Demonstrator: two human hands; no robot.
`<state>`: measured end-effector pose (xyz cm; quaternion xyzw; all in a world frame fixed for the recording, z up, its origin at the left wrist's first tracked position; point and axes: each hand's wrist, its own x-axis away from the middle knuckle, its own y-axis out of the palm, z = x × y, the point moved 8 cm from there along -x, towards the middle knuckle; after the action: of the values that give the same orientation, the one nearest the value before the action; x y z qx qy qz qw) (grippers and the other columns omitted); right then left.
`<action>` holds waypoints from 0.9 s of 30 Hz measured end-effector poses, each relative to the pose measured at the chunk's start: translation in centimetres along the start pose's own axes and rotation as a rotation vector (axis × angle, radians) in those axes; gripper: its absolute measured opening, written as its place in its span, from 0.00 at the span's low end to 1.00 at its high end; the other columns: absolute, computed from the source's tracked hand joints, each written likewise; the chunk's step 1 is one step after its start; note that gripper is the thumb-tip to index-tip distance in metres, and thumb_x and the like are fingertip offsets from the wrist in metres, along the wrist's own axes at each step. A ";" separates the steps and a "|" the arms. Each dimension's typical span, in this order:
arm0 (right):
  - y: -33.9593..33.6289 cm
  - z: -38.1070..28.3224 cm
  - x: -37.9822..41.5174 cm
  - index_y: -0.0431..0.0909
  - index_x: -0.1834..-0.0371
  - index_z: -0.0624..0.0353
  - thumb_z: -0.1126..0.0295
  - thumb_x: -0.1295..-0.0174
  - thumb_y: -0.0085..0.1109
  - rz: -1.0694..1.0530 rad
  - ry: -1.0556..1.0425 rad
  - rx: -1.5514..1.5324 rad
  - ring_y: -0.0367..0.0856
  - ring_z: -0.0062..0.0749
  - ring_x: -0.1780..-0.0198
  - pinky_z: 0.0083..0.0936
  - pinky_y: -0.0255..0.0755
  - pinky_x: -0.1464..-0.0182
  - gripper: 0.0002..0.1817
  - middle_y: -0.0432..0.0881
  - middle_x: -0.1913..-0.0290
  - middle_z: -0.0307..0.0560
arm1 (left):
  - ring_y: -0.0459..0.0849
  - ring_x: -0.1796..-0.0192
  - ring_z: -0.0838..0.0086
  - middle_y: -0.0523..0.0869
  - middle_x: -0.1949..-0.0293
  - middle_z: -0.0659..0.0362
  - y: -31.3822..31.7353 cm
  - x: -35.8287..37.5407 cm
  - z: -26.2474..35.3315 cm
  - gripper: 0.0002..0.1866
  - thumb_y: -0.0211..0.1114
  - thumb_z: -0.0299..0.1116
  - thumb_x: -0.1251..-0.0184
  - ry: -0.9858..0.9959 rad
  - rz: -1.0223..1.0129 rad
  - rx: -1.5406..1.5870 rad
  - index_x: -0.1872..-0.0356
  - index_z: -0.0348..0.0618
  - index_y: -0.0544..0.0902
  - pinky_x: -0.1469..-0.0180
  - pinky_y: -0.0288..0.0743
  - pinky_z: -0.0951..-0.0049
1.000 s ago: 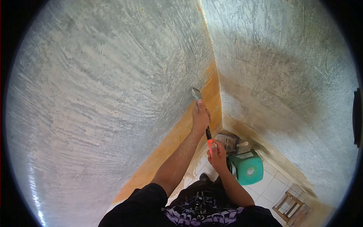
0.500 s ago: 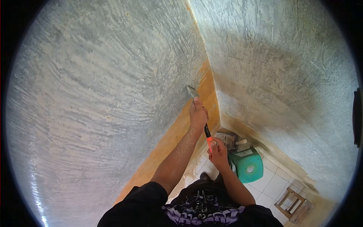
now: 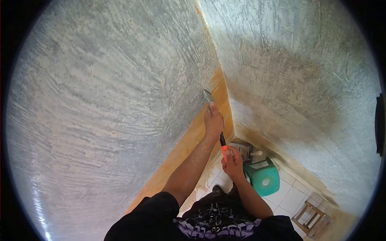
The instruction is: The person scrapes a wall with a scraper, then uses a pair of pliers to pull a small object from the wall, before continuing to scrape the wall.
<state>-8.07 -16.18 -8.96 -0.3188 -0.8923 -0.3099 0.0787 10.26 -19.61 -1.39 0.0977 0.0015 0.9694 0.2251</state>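
My left hand (image 3: 214,121) is closed around the upper shaft of a long-handled scraper (image 3: 208,96), with the thumb laid along it just below the metal blade. Lower down, my right hand (image 3: 233,163) wraps the orange end of the same tool's black and orange handle. The blade lies at the left wall (image 3: 120,100), right where rough grey-white scraped surface meets a strip of orange-yellow paint (image 3: 220,94). Pale dust speckles my left forearm.
Another scraped wall (image 3: 281,76) meets this one at a corner on the right. Below stand a green plastic stool (image 3: 266,174), a grimy tray (image 3: 241,152) with a light handle, and a wooden frame-like stool (image 3: 309,217) on white floor tiles (image 3: 291,197).
The scraper's blade and my left hand have shifted a little to the right and down along the paint edge. My right hand stays nearly in place on the handle.
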 end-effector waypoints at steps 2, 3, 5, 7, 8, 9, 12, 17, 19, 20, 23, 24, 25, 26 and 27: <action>-0.4 -0.4 0.4 0.70 0.39 0.56 0.57 0.24 0.51 -0.007 -0.019 0.050 0.61 0.12 0.82 0.16 0.56 0.81 0.19 0.68 0.80 0.32 | 0.60 0.88 0.81 0.62 0.86 0.68 0.0 0.6 0.1 0.21 0.41 0.56 0.19 -0.050 0.007 0.037 0.64 0.50 0.65 0.86 0.57 0.75; -0.4 -0.2 0.6 0.70 0.38 0.56 0.57 0.24 0.51 -0.009 -0.007 0.037 0.61 0.12 0.82 0.16 0.56 0.81 0.19 0.68 0.80 0.32 | 0.60 0.88 0.81 0.62 0.86 0.68 0.0 0.8 0.0 0.21 0.41 0.56 0.19 -0.060 0.004 0.051 0.64 0.50 0.66 0.86 0.57 0.75; 0.0 0.4 0.6 0.70 0.38 0.55 0.56 0.24 0.51 -0.021 0.014 0.006 0.62 0.12 0.82 0.16 0.56 0.81 0.19 0.68 0.81 0.33 | 0.60 0.88 0.81 0.63 0.86 0.68 -0.5 0.8 -0.1 0.21 0.41 0.56 0.19 -0.076 0.004 0.073 0.64 0.50 0.66 0.86 0.57 0.75; -0.4 -0.1 -0.4 0.69 0.36 0.53 0.57 0.24 0.50 -0.015 -0.009 0.013 0.62 0.14 0.85 0.16 0.57 0.83 0.19 0.69 0.81 0.35 | 0.59 0.89 0.80 0.63 0.86 0.68 0.4 -0.2 0.2 0.21 0.41 0.55 0.19 -0.012 -0.014 0.027 0.64 0.50 0.66 0.86 0.57 0.75; -0.7 -0.1 -0.6 0.68 0.36 0.51 0.57 0.23 0.49 -0.014 -0.016 0.023 0.62 0.15 0.86 0.16 0.57 0.84 0.19 0.70 0.81 0.36 | 0.59 0.89 0.80 0.63 0.86 0.68 0.6 -0.4 0.1 0.21 0.41 0.55 0.19 0.016 -0.017 0.009 0.64 0.50 0.66 0.86 0.57 0.75; -0.8 0.0 -0.5 0.68 0.36 0.51 0.57 0.23 0.49 -0.025 -0.028 0.055 0.62 0.15 0.86 0.16 0.57 0.84 0.19 0.70 0.81 0.36 | 0.59 0.89 0.80 0.63 0.87 0.68 0.3 -0.4 -0.4 0.21 0.41 0.55 0.19 0.001 -0.015 0.033 0.65 0.50 0.66 0.86 0.57 0.76; -1.0 0.1 -0.2 0.68 0.35 0.51 0.57 0.23 0.49 -0.033 -0.059 0.102 0.62 0.15 0.86 0.16 0.57 0.84 0.19 0.70 0.81 0.36 | 0.59 0.89 0.80 0.63 0.87 0.68 0.3 -0.2 -0.7 0.21 0.41 0.55 0.19 -0.037 -0.028 0.082 0.65 0.50 0.66 0.86 0.56 0.76; -0.5 -1.4 -1.5 0.68 0.36 0.51 0.56 0.23 0.49 0.026 0.012 0.002 0.61 0.15 0.86 0.17 0.57 0.84 0.19 0.68 0.82 0.35 | 0.59 0.89 0.81 0.63 0.87 0.68 2.1 -1.4 0.9 0.21 0.42 0.55 0.19 0.000 -0.069 0.030 0.65 0.49 0.67 0.86 0.56 0.77; -0.9 -0.9 -0.8 0.68 0.36 0.51 0.56 0.23 0.49 0.002 -0.035 0.057 0.60 0.15 0.86 0.16 0.57 0.84 0.19 0.68 0.82 0.35 | 0.60 0.89 0.81 0.63 0.87 0.68 1.6 -0.7 0.4 0.21 0.41 0.55 0.19 -0.040 -0.039 0.079 0.64 0.49 0.67 0.86 0.56 0.76; -1.0 -1.0 -0.7 0.68 0.36 0.50 0.56 0.23 0.49 -0.007 -0.067 0.082 0.60 0.15 0.86 0.16 0.57 0.84 0.19 0.68 0.81 0.35 | 0.60 0.89 0.81 0.63 0.87 0.68 1.6 -0.5 0.4 0.21 0.41 0.55 0.19 -0.055 -0.032 0.102 0.64 0.48 0.67 0.86 0.56 0.76; -0.5 -0.7 -0.4 0.68 0.36 0.51 0.55 0.23 0.49 -0.005 0.020 0.062 0.60 0.15 0.86 0.16 0.58 0.84 0.19 0.68 0.81 0.35 | 0.61 0.89 0.82 0.63 0.87 0.68 1.2 -0.5 0.4 0.21 0.42 0.55 0.19 -0.081 -0.001 0.037 0.64 0.48 0.66 0.87 0.56 0.76; -0.7 -0.9 -0.5 0.68 0.37 0.51 0.55 0.23 0.49 -0.011 0.001 0.073 0.61 0.15 0.86 0.16 0.58 0.84 0.19 0.68 0.81 0.35 | 0.61 0.89 0.82 0.63 0.87 0.68 1.2 -0.7 0.2 0.21 0.42 0.55 0.19 -0.051 -0.005 0.036 0.64 0.48 0.66 0.87 0.56 0.76; -1.0 -1.3 -0.9 0.69 0.37 0.51 0.55 0.23 0.49 -0.021 -0.015 0.087 0.61 0.15 0.86 0.16 0.58 0.84 0.19 0.69 0.81 0.35 | 0.61 0.88 0.82 0.63 0.87 0.68 1.2 -1.1 -0.2 0.21 0.42 0.55 0.19 -0.021 -0.005 0.037 0.64 0.48 0.66 0.87 0.56 0.76; -1.1 -1.5 -0.9 0.69 0.37 0.51 0.55 0.23 0.49 -0.031 -0.031 0.101 0.62 0.15 0.86 0.16 0.58 0.84 0.19 0.69 0.81 0.36 | 0.61 0.88 0.82 0.63 0.87 0.68 1.1 -1.2 -0.5 0.22 0.42 0.56 0.19 0.009 -0.004 0.038 0.65 0.48 0.66 0.87 0.56 0.76; -1.1 -1.1 -0.4 0.69 0.37 0.51 0.55 0.24 0.49 -0.019 -0.017 0.094 0.62 0.15 0.86 0.16 0.58 0.84 0.19 0.69 0.81 0.36 | 0.61 0.88 0.82 0.63 0.87 0.68 0.9 -0.8 -0.7 0.22 0.42 0.56 0.19 -0.011 -0.004 0.048 0.65 0.49 0.65 0.87 0.56 0.76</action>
<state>-8.54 -17.69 -8.77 -0.3090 -0.9095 -0.2654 0.0830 10.41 -20.71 -2.17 0.1084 0.0236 0.9681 0.2248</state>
